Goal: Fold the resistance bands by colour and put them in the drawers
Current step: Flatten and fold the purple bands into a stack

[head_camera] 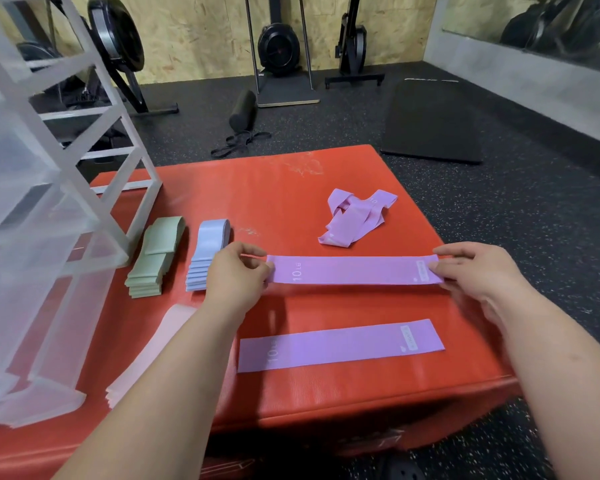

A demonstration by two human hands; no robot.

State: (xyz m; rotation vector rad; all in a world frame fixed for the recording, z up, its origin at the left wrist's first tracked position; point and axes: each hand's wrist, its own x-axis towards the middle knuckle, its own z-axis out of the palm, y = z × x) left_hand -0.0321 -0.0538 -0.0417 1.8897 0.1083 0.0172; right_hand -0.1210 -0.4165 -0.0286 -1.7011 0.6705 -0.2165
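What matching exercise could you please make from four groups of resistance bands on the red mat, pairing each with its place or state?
1. folded green elastic band stack
2. folded pale-blue elastic band stack
3. purple elastic band heap
4. stretched purple elastic band

A. pinched between left hand and right hand
B. beside clear plastic drawer unit
C. tangled, unfolded
D. right of the green stack

Pairs: 1-B, 2-D, 3-C, 4-A.

left hand (238, 273): pinches left end of flat purple fabric band (354, 270)
right hand (478, 271): pinches opposite end
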